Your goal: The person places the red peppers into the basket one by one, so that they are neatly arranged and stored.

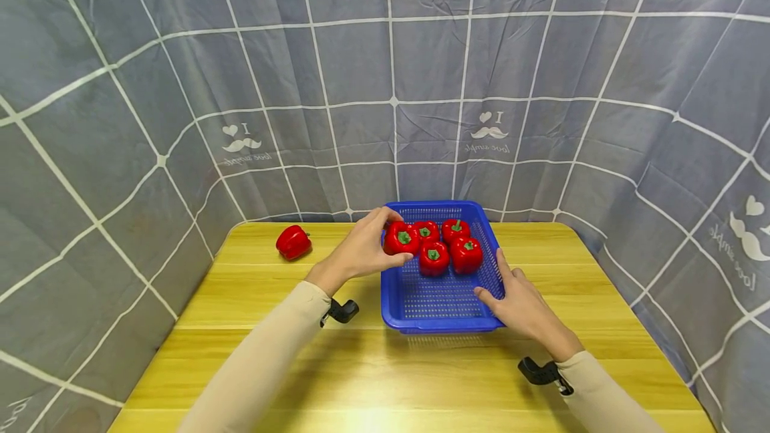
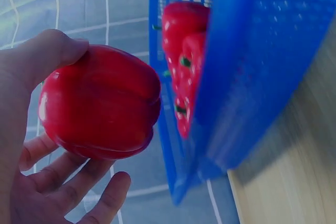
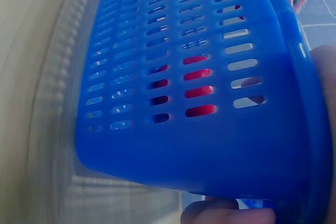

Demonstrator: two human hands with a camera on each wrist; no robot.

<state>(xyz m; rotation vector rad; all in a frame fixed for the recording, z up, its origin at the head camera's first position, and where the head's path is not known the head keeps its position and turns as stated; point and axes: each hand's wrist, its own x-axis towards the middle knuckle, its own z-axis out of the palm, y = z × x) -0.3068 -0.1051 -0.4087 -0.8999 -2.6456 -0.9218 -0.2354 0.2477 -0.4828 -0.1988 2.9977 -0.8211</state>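
Note:
My left hand holds a red bell pepper by its sides, thumb opposite the fingers, at the left rim of a blue plastic basket. In the left wrist view this pepper is raised beside the basket wall. Several other red bell peppers with green stems sit inside, toward the basket's far half. My right hand grips the basket's right side near the front corner, thumb over the rim. In the right wrist view, fingertips show at the slotted wall; the other fingers are partly hidden.
One more red bell pepper lies on its side at the back left of the wooden table. A grey curtain with white lines hangs behind the table and along both sides.

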